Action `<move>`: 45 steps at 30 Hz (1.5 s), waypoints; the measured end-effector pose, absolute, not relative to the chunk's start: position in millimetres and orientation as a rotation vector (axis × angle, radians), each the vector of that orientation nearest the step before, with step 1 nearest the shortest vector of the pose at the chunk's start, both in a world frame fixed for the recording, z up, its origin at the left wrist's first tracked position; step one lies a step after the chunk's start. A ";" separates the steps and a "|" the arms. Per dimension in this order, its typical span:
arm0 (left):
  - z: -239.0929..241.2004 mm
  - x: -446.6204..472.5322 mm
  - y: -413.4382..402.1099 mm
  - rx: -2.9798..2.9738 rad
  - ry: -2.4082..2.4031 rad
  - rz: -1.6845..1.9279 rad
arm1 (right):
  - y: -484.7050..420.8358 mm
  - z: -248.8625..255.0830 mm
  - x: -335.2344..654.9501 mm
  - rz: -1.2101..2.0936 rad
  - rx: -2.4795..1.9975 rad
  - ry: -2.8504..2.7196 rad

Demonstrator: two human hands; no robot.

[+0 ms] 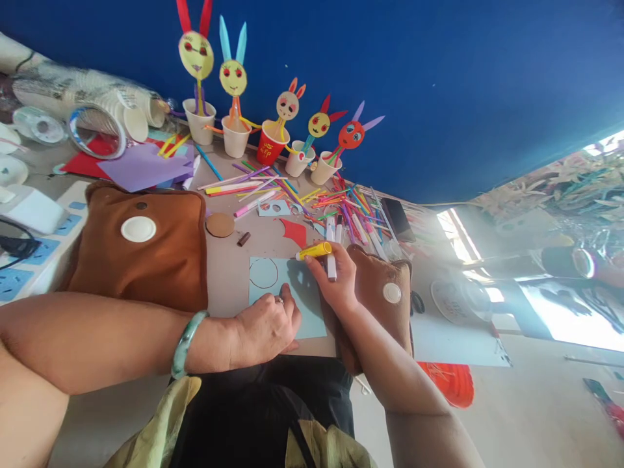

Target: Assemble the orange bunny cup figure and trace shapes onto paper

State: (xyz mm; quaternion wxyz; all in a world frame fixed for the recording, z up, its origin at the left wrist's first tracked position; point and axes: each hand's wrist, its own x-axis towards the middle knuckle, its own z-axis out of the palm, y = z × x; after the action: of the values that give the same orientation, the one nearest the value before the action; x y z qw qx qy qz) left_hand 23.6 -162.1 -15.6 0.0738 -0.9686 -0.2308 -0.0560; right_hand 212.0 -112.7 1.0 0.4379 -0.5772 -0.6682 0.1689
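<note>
on the table's near edge, a pale blue sheet lies flat, drawn circle at its upper left. left hand rests on the sheet, index finger extended, others curled; cannot tell if they grip anything. right hand grasps a yellow marker by the sheet's upper right. cardboard disc beside a brown cushion, left. five cups holding long-eared figures farther back.

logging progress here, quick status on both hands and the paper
Left hand on light blue paper. Right hand holding yellow marker. Drawn circle upper left, nothing covering it.
</note>
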 end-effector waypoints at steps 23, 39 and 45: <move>15.9 18.2 -167.8 -2.968 -0.998 0.316 | -50.1 42.8 194.7 0.152 -1.436 -2.286; 46.8 16.2 -153.3 -2.988 -1.350 0.516 | -19.1 36.6 154.2 0.254 -1.091 -2.767; 19.3 18.9 -156.6 -2.917 -1.403 0.341 | -61.5 39.1 165.9 0.293 -0.939 -2.865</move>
State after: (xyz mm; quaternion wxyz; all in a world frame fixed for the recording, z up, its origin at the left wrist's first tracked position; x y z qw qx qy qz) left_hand 18.9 -156.6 19.3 -0.0567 -0.8948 -0.4303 0.1046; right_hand 165.9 -61.5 39.1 0.0564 -0.3096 -0.9443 0.0966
